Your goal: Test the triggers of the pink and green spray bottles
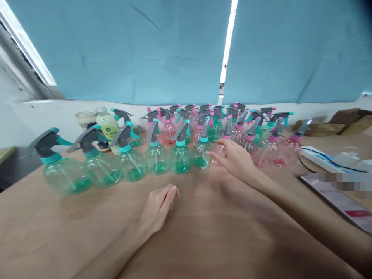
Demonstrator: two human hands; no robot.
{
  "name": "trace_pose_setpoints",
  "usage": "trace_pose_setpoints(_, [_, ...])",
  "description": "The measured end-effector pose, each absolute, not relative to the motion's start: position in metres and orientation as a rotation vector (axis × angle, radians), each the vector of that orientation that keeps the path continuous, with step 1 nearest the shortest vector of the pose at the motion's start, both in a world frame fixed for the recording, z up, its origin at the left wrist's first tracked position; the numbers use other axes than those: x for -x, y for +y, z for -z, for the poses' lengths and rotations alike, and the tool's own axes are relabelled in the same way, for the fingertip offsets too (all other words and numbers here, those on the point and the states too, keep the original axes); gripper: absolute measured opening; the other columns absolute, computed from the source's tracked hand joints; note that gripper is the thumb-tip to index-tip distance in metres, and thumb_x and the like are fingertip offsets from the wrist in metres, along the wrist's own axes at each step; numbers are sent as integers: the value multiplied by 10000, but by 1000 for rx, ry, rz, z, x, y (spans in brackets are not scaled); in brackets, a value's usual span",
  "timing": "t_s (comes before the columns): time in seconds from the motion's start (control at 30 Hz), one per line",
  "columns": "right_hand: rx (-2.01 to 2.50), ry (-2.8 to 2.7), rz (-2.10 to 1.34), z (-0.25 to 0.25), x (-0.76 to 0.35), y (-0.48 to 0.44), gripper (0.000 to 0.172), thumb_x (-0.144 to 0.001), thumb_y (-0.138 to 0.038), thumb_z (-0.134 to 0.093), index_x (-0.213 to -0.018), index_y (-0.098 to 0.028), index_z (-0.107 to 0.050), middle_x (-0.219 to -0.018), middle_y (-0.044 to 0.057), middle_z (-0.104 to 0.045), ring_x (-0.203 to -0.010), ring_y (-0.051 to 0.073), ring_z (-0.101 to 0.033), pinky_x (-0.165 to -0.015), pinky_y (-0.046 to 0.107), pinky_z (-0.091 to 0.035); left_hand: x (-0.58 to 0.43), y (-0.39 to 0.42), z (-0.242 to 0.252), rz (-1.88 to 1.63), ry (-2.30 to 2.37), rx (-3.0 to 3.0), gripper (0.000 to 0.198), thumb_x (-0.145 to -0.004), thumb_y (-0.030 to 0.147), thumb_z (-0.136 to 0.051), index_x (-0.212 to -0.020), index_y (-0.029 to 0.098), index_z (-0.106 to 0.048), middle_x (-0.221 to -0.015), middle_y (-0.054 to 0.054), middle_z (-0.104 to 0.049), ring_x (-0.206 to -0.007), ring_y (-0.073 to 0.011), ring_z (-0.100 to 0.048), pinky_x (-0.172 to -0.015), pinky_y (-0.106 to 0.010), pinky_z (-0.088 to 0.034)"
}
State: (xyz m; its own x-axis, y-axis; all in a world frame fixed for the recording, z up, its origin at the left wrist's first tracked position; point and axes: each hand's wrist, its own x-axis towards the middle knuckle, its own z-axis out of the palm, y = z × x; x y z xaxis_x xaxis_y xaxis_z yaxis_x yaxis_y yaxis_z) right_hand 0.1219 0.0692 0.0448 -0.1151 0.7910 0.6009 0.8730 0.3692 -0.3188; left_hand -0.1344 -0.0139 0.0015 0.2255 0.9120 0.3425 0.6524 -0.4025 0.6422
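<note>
Several green spray bottles [157, 155] with grey triggers stand in a row across the brown table [203, 232], and several pink spray bottles [270, 149] stand to their right and behind. My right hand [235, 159] reaches forward with fingers stretched out, its fingertips touching a pink bottle [222, 149] next to the rightmost green one [201, 153]. It grips nothing. My left hand [158, 207] lies flat on the table, fingers together and extended, a little in front of the green row, holding nothing.
A yellowish bottle [108, 128] and a jar [85, 118] stand at the back left. A white power strip [325, 159] with a black cable and a flat device [340, 199] lie at the right. Cardboard pieces [319, 128] sit far right. Blue curtains hang behind.
</note>
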Motion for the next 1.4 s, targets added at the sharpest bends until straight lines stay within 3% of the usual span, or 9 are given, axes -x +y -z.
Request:
trace_pose_setpoints(0.23, [1551, -1954, -94, -42, -99, 98, 838, -832, -564, -614, -1441, -53, -347, -1333, 238, -571, -1193, 387, -573, -880, 464, -502, 135, -12, -2, -971, 1522, -2140, 463, -987, 440, -264, -750, 210, -588, -517, 38, -516, -497, -154, -542, -563, -249, -419])
trace_pose_setpoints(0.47, [1647, -1992, -164, -47, -94, 104, 617, -838, -574, -610, -1199, -78, -541, -1132, 207, -659, -1052, 364, -641, -811, 434, -499, 132, -6, -5, -884, 1605, -2176, 418, -948, 468, -343, -747, 220, -613, -520, 35, -558, -498, -161, -550, -570, -256, -428])
trace_pose_setpoints(0.67, [1634, -2073, -156, -48, -104, 72, 665, -838, -597, -596, -1256, -91, -493, -1179, 211, -629, -1006, 357, -650, -785, 436, -502, 123, -4, -7, -892, 1652, -2159, 350, -912, 471, -422, -740, 219, -592, -584, 27, -588, -540, -174, -589, -579, -273, -443])
trace_pose_setpoints(0.83, [1592, -2172, -99, -49, -121, 20, 689, -804, -668, -583, -1200, -109, -506, -1100, 179, -643, -904, 339, -669, -685, 412, -512, 89, -3, -21, -1030, 1574, -2091, 306, -877, 470, -507, -1038, 212, -550, -997, -54, -656, -810, -213, -673, -731, -341, -541])
trace_pose_setpoints(0.93, [1490, -2208, -85, -48, -130, -7, 549, -817, -605, -607, -1094, -134, -544, -1068, 152, -644, -932, 322, -651, -677, 411, -524, 57, -4, -40, -1100, 1373, -2117, 499, -845, 441, -602, -1263, 220, -441, -1301, -116, -547, -1216, -274, -542, -967, -427, -483])
trace_pose_setpoints(1.0, [1388, -2233, -59, -45, -135, -18, 519, -807, -616, -613, -1028, -149, -567, -1030, 136, -646, -962, 316, -629, -701, 422, -534, 35, -6, -52, -1100, 1305, -2113, 561, -842, 428, -625, -1319, 235, -402, -1372, -113, -501, -1243, -273, -520, -994, -430, -463])
trace_pose_setpoints(1.1, [1283, -2236, -11, -36, -141, -26, 579, -791, -686, -580, -998, -145, -588, -991, 142, -642, -933, 311, -614, -689, 438, -545, 8, -8, -63, -1139, 1298, -2055, 511, -836, 400, -640, -1285, 244, -451, -1242, -80, -589, -1113, -257, -596, -935, -412, -492])
trace_pose_setpoints(1.23, [1159, -2156, 1, -23, -145, -23, 768, -818, -740, -471, -1198, -76, -532, -1076, 191, -633, -981, 322, -606, -753, 473, -554, -13, -4, -65, -1235, 1245, -1918, 312, -849, 372, -620, -1115, 218, -565, -983, -24, -658, -939, -214, -642, -847, -349, -514])
trace_pose_setpoints(1.4, [1116, -2167, -79, -10, -145, -14, 764, -767, -771, -514, -1055, -69, -605, -957, 176, -647, -918, 322, -618, -778, 499, -543, -14, 6, -66, -1248, 1134, -1880, 201, -809, 269, -600, -1002, 213, -608, -893, -1, -664, -853, -190, -654, -780, -305, -534])
